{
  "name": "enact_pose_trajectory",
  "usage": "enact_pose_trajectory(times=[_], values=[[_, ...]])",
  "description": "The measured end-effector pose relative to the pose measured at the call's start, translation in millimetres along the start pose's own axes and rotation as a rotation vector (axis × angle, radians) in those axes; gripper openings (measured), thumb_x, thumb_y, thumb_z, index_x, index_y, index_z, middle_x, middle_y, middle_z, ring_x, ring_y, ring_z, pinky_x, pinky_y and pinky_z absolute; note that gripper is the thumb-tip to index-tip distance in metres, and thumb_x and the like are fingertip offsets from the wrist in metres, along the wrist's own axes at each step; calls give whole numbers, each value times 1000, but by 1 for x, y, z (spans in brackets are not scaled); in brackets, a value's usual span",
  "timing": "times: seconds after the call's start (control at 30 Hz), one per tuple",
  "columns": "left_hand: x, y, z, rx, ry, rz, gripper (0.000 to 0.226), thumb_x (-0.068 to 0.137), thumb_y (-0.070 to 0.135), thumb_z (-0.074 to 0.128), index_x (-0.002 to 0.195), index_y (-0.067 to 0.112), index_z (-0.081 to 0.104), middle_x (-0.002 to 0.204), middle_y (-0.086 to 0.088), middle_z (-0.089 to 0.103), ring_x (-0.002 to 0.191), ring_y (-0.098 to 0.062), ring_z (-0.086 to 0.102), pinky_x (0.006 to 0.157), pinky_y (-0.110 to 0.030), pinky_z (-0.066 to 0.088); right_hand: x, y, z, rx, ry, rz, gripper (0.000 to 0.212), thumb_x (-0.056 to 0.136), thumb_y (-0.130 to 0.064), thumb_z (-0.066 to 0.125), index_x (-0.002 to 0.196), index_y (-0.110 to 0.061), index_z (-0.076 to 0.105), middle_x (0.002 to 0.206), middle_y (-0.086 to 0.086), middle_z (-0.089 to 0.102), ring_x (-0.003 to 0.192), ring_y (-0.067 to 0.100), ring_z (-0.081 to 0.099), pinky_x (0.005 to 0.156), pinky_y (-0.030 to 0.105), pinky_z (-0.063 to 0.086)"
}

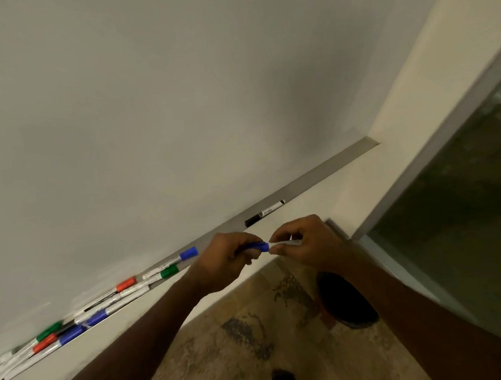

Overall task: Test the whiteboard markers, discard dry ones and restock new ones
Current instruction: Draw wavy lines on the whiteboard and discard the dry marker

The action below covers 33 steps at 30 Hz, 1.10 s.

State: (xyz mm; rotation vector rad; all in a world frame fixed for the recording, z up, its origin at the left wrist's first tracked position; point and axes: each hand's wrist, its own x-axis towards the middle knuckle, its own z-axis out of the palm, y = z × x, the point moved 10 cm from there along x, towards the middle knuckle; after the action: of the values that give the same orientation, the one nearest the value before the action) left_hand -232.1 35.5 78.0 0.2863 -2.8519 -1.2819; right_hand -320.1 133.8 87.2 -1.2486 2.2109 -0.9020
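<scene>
- The marker [268, 245] in hand is just below the centre of the frame, held roughly level between both hands. It is in front of the tray and not resting on it.
- The left hand [226, 258] grips the marker's blue cap [261, 246], with its fingers [243, 239] curled round the cap.
- The right hand [307, 242] pinches the white barrel [284, 242] between thumb and fingers [285, 233].
- Cap and barrel meet between the two hands. Whether the cap is fully seated cannot be told.
- The metal tray [315, 180] runs diagonally from the lower left of the frame to the right of centre, along the bottom edge of the whiteboard [152, 107].
- A black marker [265, 213] lies alone in the tray, just above the hands.
- Left of the hands, a blue-capped marker [173, 261], a green-capped marker [162, 273] and a red-capped marker [123, 286] lie in the tray.
- A dense pile of markers [62, 333] fills the tray at the lower left.
- The mottled floor [223, 351] fills the lower centre.
- A dark round object [345, 301] stands on the floor under the right forearm.
- A glass panel [462, 207] occupies the right edge.
</scene>
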Motion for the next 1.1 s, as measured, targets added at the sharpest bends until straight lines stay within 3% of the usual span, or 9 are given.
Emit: enact_pose_trajectory(times=[0.13, 0.23, 0.33, 0.43, 0.53, 0.73, 0.83, 0.93, 1.1], values=[[6, 16, 7, -45, 64, -14, 21, 95, 12, 58, 113, 18, 68, 81, 20, 61, 74, 5, 62, 69, -7, 48, -19, 4, -16, 19, 31, 71, 21, 89, -29, 70, 104, -15, 73, 84, -14, 65, 74, 3, 62, 69, 5, 49], [21, 19, 26, -52, 6, -6, 21, 95, 14, 59, 114, 17, 67, 86, 16, 63, 74, 0, 63, 71, -10, 50, -26, 23, -18, 33, 31, 137, 22, 89, -32, 69, 105, -17, 72, 85, -12, 66, 78, 9, 64, 72, 14, 52], [36, 10, 49, -51, 5, 16, 23, 95, 15, 60, 117, 15, 67, 95, 10, 65, 81, -3, 64, 78, -17, 52, -32, 59, -14, 46, 72, 216, 19, 89, -31, 68, 105, -21, 72, 92, -7, 70, 78, 0, 59, 74, 7, 44], [55, -10, 86, -35, -66, -18, 36, 95, 21, 61, 130, 17, 57, 123, 1, 63, 107, -7, 59, 100, -37, 51, -46, 113, 4, 78, 94, 305, 25, 92, -22, 64, 116, -17, 69, 109, -1, 70, 94, 2, 56, 86, 16, 42], [64, -32, 121, 98, -197, -80, 66, 94, 36, 61, 150, 23, 30, 152, 2, 38, 136, -16, 40, 114, -40, 35, -78, 187, 31, -6, 92, 480, 26, 94, -30, 61, 115, -16, 69, 105, 2, 70, 94, 13, 62, 90, 28, 50], [55, -64, 158, 230, -348, -127, 68, 87, 56, 52, 147, 27, 35, 145, 4, 45, 128, -15, 46, 106, -34, 41, -135, 310, 33, -62, 171, 781, 19, 97, -25, 52, 102, -16, 68, 83, 6, 64, 78, 25, 61, 74, 41, 52], [48, -83, 168, 239, -361, -153, 54, 94, 39, 58, 143, 29, 39, 139, 6, 49, 121, -9, 48, 100, -26, 40, -146, 358, 24, -93, 189, 859, 27, 96, -28, 55, 118, -15, 64, 105, 8, 67, 99, 29, 63, 86, 37, 50], [46, -98, 179, 264, -391, -183, 53, 94, 39, 59, 143, 30, 39, 141, 7, 48, 124, -9, 47, 103, -28, 39, -150, 388, 12, -126, 159, 891, 59, 94, -36, 61, 145, -13, 43, 145, 12, 48, 133, 33, 45, 111, 41, 32], [56, -99, 187, 322, -388, -170, 57, 94, 42, 57, 145, 28, 37, 149, 5, 40, 134, -17, 41, 111, -37, 35, -164, 404, 0, -223, 134, 894, 65, 91, -36, 63, 148, -14, 37, 149, 11, 43, 136, 32, 42, 115, 39, 31]])
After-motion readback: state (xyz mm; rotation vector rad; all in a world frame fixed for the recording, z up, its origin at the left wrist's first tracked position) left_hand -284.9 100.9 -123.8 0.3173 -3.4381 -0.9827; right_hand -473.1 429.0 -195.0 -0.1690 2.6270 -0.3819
